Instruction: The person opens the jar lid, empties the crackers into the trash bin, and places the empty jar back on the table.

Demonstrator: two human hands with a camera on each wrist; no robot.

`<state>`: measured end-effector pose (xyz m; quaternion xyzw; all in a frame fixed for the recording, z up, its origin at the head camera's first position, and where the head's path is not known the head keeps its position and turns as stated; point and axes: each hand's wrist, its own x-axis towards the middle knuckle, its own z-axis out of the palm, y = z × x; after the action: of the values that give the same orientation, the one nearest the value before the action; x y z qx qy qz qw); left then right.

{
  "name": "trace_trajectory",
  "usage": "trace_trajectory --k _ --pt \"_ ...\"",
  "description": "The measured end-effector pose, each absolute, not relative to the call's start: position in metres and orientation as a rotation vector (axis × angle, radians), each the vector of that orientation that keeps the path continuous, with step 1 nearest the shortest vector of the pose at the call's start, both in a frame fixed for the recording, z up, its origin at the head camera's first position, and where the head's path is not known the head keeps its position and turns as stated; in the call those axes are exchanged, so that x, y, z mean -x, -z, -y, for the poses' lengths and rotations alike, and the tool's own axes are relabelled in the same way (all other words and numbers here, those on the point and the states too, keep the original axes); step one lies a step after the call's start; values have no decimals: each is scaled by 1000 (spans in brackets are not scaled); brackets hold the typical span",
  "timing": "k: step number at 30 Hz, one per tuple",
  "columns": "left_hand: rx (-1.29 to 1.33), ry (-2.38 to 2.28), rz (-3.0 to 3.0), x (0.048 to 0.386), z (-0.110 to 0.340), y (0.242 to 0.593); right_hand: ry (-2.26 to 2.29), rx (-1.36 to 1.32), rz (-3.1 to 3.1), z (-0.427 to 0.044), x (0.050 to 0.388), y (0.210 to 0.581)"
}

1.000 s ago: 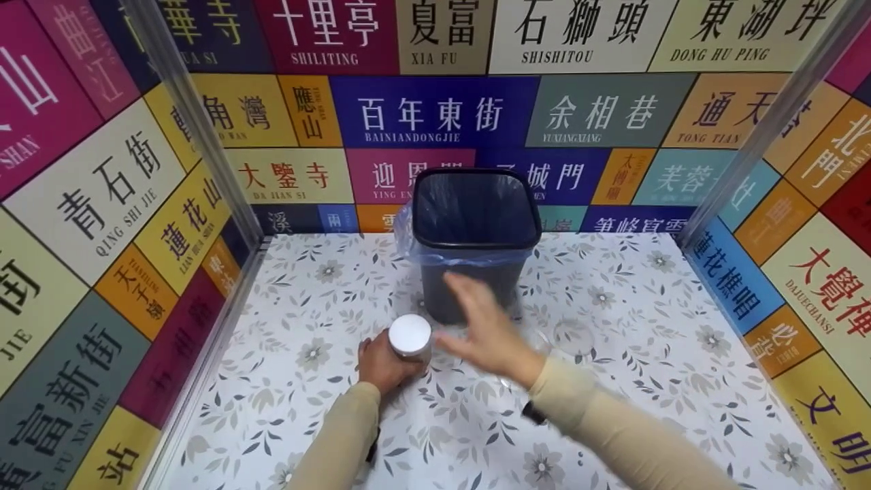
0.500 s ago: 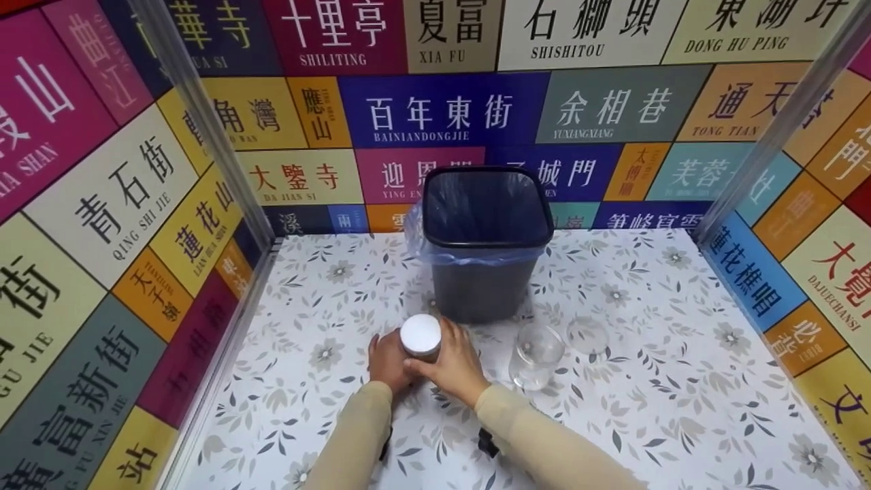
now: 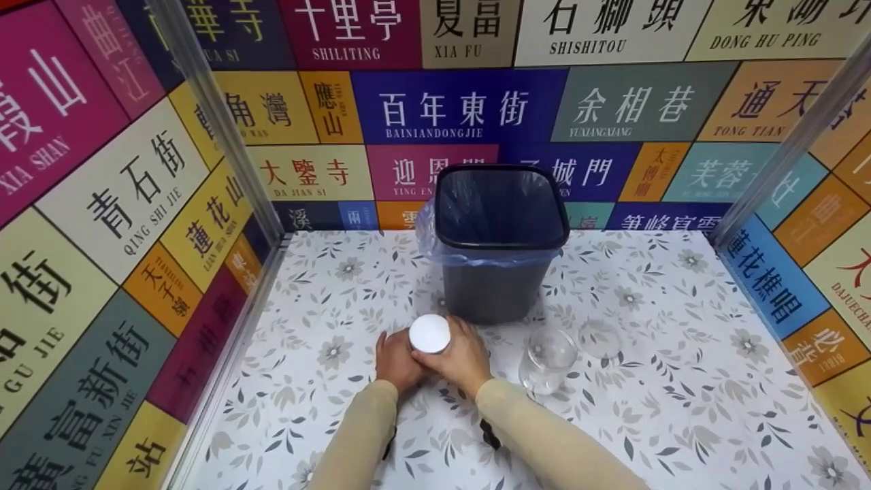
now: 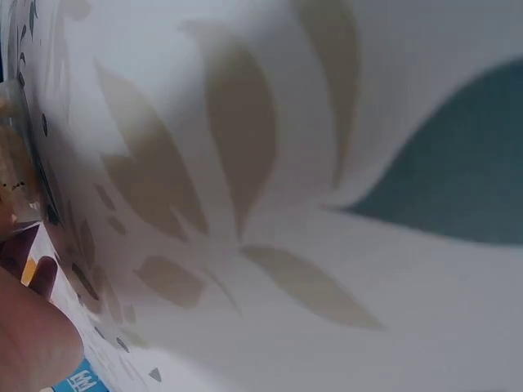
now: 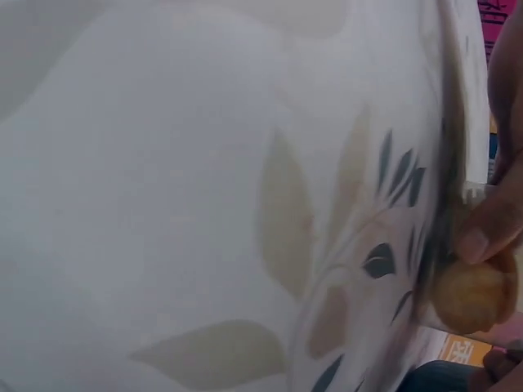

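Note:
In the head view a clear jar with a round white lid (image 3: 430,333) stands upright on the table, left of centre. My left hand (image 3: 396,362) grips the jar's body from the left. On the other side my right hand (image 3: 463,357) curls its fingers and thumb around the top, at the lid's edge. The transparent jar (image 5: 478,298) shows rounded yellow-brown pieces inside in the right wrist view, with a thumb in front of it. A sliver of the same jar (image 4: 15,171) appears at the left edge of the left wrist view. Both hands hide most of its body from above.
A dark waste bin (image 3: 493,292) lined with a bluish bag stands just behind the hands. To the right are an uncovered clear jar (image 3: 544,367) and a flat clear round disc (image 3: 600,339). Sign-covered walls enclose the flower-patterned table (image 3: 326,415) at back and sides.
My right hand has come from beside the bin to the white-lidded jar and now grips its top. The left hand keeps its hold. The head view has shifted slightly.

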<state>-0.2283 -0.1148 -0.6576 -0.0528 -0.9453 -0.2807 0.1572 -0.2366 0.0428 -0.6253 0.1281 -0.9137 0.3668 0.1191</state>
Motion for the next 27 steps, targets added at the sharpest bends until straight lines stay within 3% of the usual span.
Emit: trace_trajectory --k 11,16,27 --pt "242 825 2715 237 121 656 -1393 -717 2758 -62 265 619" --pt "258 838 2694 239 120 653 -1324 -786 2823 -66 268 610" --pt "283 738 2692 231 122 656 -1168 -430 2573 -37 217 618"
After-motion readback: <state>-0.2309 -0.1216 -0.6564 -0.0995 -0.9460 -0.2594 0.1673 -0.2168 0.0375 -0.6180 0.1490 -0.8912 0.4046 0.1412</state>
